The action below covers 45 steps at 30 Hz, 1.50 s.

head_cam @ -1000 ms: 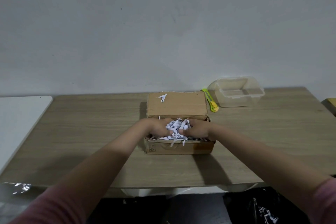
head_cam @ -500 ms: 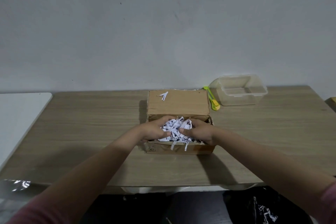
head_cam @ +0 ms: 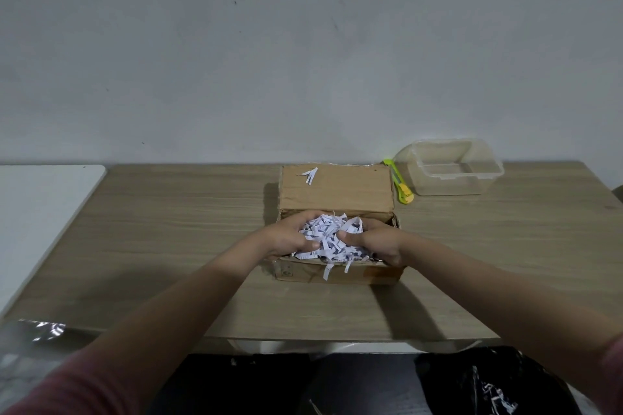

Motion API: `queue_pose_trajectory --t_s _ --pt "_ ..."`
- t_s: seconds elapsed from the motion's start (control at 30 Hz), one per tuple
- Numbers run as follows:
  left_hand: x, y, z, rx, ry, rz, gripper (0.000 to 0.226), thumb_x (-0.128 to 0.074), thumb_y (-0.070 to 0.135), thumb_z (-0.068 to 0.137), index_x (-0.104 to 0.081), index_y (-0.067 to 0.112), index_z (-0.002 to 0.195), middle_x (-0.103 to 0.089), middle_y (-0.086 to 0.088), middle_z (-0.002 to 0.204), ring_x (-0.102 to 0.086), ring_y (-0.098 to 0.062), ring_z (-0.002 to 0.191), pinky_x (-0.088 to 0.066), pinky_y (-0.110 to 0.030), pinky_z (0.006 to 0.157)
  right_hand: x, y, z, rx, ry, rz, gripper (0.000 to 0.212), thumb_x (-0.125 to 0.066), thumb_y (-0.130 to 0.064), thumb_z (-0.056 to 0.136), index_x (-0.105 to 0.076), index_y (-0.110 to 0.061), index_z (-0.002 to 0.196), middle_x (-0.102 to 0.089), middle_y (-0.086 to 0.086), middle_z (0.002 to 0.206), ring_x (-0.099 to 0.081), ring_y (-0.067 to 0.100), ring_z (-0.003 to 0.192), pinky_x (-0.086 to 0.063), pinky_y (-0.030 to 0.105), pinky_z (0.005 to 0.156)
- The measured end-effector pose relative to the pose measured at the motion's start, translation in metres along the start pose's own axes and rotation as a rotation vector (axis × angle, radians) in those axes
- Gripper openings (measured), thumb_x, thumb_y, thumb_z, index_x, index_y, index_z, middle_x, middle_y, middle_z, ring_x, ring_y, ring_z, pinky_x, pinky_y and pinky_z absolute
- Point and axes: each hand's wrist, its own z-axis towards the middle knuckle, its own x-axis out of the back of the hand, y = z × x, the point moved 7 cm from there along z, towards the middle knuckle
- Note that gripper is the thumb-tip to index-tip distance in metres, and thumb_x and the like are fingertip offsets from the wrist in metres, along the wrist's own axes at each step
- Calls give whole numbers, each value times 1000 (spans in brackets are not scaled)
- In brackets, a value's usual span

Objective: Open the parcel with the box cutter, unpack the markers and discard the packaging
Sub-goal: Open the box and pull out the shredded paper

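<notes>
A brown cardboard parcel (head_cam: 337, 194) stands open at the middle of the wooden table, its lid flap folded back. White shredded paper (head_cam: 328, 236) fills it and rises above the rim. My left hand (head_cam: 291, 237) grips the left side of the paper bunch and my right hand (head_cam: 372, 242) grips the right side, fingers curled into it. A few strips hang over the box's front wall. No markers show. The yellow-green box cutter (head_cam: 399, 187) lies behind the box at its right.
A clear plastic container (head_cam: 451, 172) sits at the back right of the table (head_cam: 168, 229). A white table (head_cam: 37, 205) adjoins on the left. A black bag (head_cam: 488, 384) with paper scraps lies below the front edge; shiny plastic (head_cam: 30, 340) at lower left.
Both hands have gathered the shredded paper into a taller bunch and raised it a little above the box rim. The camera has tilted slightly.
</notes>
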Motion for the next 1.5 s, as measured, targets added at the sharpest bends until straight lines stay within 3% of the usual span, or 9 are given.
queue_pose_trajectory --t_s 0.07,0.2,0.3,0.43,0.67,1.0,1.13,1.2,1.5 --pt "-1 1 0 18 -20 15 66 -59 2 89 -30 21 144 -43 3 139 -44 -14 125 -36 -26 106 0 -2 0 -7 -2 -12 48 -69 -39 82 -56 -13 121 -65 5 123 -59 22 115 -43 41 106" --pt "-3 4 3 33 -108 178 67 -59 10 90 -24 21 147 -41 -1 145 -40 -18 131 -32 -35 113 -1 -9 -5 -6 -45 -123 40 -66 -38 85 -59 -16 119 -66 -1 117 -60 17 110 -44 35 102" --pt "-2 8 5 29 -133 213 69 -62 12 89 -25 22 146 -43 -1 143 -43 -18 129 -33 -34 112 2 -6 -7 -76 -62 -133 66 -72 -55 72 -56 -19 124 -60 -2 129 -52 18 123 -35 40 111" --pt "-9 5 5 41 -173 241 73 -67 15 86 -25 24 145 -48 4 135 -46 -15 122 -34 -32 110 -5 -8 -9 -67 -109 -101 31 -59 -33 91 -56 -18 118 -63 0 125 -56 17 119 -39 37 109" --pt "-12 -2 5 -12 -127 32 73 -70 1 80 -33 21 140 -53 -5 133 -51 -19 121 -39 -33 108 -16 -12 -14 -10 -156 -2 15 -52 -19 96 -59 -18 109 -67 -2 109 -62 14 104 -47 28 97" --pt "-8 -3 7 -45 -95 -88 72 -70 -9 75 -40 17 135 -57 -7 128 -56 -20 115 -44 -35 103 -13 4 -10 -22 -80 195 19 -57 -21 93 -59 -16 111 -67 2 110 -61 20 110 -41 37 107" --pt "-5 -3 6 -51 -72 -93 71 -70 -12 73 -43 17 133 -59 -3 121 -57 -15 108 -46 -28 96 -12 7 -13 -23 -31 295 31 -60 -17 90 -56 -9 120 -68 4 109 -64 17 101 -50 29 93" --pt "-2 -1 5 -61 -61 -87 71 -71 -11 72 -44 16 132 -59 -4 124 -56 -17 112 -45 -30 100 -11 5 -14 -25 -29 338 29 -62 -15 89 -58 -7 117 -68 8 111 -64 22 103 -49 35 97" --pt "27 28 -1 -119 10 -58 83 -76 -4 68 -36 13 140 -51 1 132 -49 -17 120 -39 -29 104 3 -51 -23 24 -75 183 27 -60 -23 90 -60 -7 112 -70 10 107 -67 24 99 -49 42 98"
